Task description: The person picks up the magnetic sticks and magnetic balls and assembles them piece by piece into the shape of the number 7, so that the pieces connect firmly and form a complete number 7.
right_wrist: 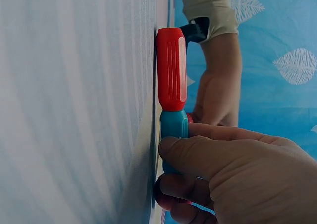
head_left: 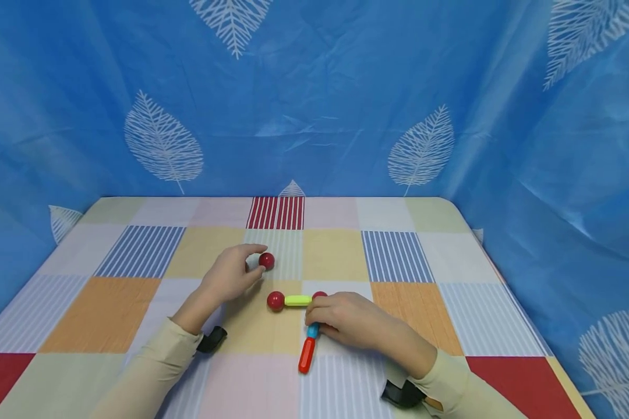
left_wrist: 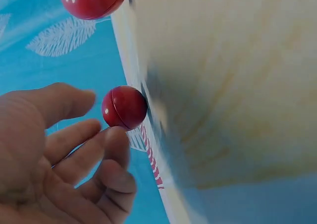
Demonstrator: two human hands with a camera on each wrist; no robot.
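My left hand (head_left: 228, 273) is around a red ball (head_left: 266, 261), thumb and fingers spread. In the left wrist view a small gap separates the thumb from this ball (left_wrist: 125, 107), while a fingertip overlaps its lower edge. My right hand (head_left: 351, 319) pinches the blue part (right_wrist: 174, 123) of a stick between thumb and fingers. The stick's red part (head_left: 306, 355) points toward the person. Beyond the right fingers, a yellow-green stick (head_left: 297, 300) lies crosswise between a red ball (head_left: 275, 301) and another red ball (head_left: 320, 295), the latter partly hidden by that hand.
A patchwork-patterned cloth (head_left: 262, 378) covers the table. Blue curtains (head_left: 314, 105) with white leaf prints stand behind and at both sides. Black straps with camera mounts (head_left: 212, 339) sit at the wrists.
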